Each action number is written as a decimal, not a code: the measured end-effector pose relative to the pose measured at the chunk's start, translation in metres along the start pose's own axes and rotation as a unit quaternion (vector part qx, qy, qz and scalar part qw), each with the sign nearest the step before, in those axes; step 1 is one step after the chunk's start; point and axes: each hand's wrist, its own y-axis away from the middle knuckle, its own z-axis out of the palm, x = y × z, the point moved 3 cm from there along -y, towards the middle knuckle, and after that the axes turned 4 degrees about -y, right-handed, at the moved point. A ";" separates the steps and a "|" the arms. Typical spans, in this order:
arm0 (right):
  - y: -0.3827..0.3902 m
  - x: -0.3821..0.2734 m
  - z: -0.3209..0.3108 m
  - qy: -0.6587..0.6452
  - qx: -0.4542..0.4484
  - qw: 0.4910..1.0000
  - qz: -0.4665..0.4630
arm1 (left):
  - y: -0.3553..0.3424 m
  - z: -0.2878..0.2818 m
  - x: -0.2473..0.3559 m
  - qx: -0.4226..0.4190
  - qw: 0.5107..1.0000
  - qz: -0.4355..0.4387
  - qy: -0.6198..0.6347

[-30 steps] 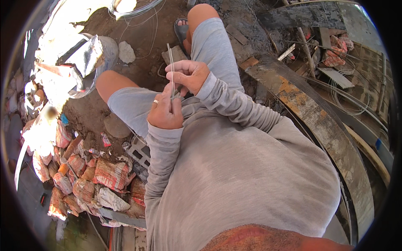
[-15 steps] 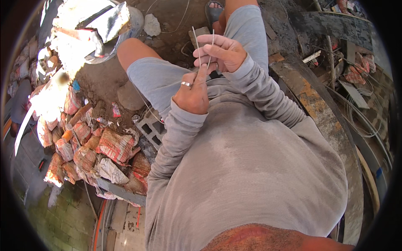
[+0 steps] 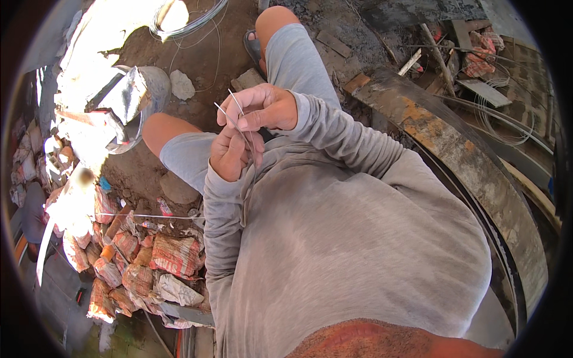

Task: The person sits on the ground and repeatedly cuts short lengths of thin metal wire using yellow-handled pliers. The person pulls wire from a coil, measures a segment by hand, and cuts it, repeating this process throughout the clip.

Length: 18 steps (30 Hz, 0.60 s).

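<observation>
A thin metal wire [image 3: 234, 98] is held in front of my lap, its two free ends crossing between my fingers. My right hand [image 3: 268, 107] pinches it from above, thumb pressed against the index finger. Just below, touching it, my left hand [image 3: 228, 154] has its fingers closed round the lower part of the wire. A loose length of wire hangs by my left sleeve. Another thin pale strand [image 3: 152, 215] stretches across to the left over the sacks; I cannot tell whether it is the same wire.
Filled woven sacks [image 3: 176, 256] are heaped at the left. A bucket [image 3: 156, 89] stands beyond my left knee, near a coil of wire [image 3: 185, 27] and a lump of concrete [image 3: 182, 85]. A long stained board [image 3: 441, 134] curves past my right side, with scrap wood beyond.
Both hands have come closer together and lower toward my left. The wire ends, upright and nearly side by side before, now slant and cross. My left index finger has curled in. The whole view has shifted.
</observation>
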 end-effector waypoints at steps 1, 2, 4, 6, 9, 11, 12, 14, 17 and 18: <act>0.000 0.000 -0.004 -0.059 -0.017 0.998 0.021 | -0.004 0.005 0.000 -0.016 1.000 0.004 0.012; 0.000 0.001 -0.007 -0.119 -0.031 0.991 0.044 | -0.007 0.011 0.000 -0.032 0.999 0.009 0.024; -0.007 0.007 -0.005 -0.147 -0.023 0.989 0.020 | -0.009 0.022 0.002 -0.025 0.993 0.005 0.118; -0.011 0.018 -0.008 -0.203 -0.041 0.978 0.008 | -0.009 0.031 -0.004 0.004 0.975 -0.009 0.223; -0.006 0.013 -0.001 -0.187 0.014 0.981 0.038 | -0.002 0.037 0.000 0.028 0.966 -0.007 0.255; -0.004 0.018 0.001 -0.147 0.088 0.984 0.040 | 0.006 0.030 0.005 0.115 0.987 -0.001 0.112; 0.001 0.016 -0.001 -0.093 0.168 0.980 0.060 | 0.011 0.026 0.006 0.160 0.986 0.001 0.040; 0.010 0.003 0.008 -0.023 0.246 0.967 0.067 | 0.018 0.020 0.007 0.246 0.949 0.023 -0.193; 0.012 -0.006 0.015 0.092 0.230 0.967 0.060 | 0.016 0.040 0.028 0.317 0.841 0.096 -0.428; 0.011 0.001 0.012 0.069 0.211 0.974 0.048 | 0.018 0.045 0.034 0.321 0.812 0.108 -0.476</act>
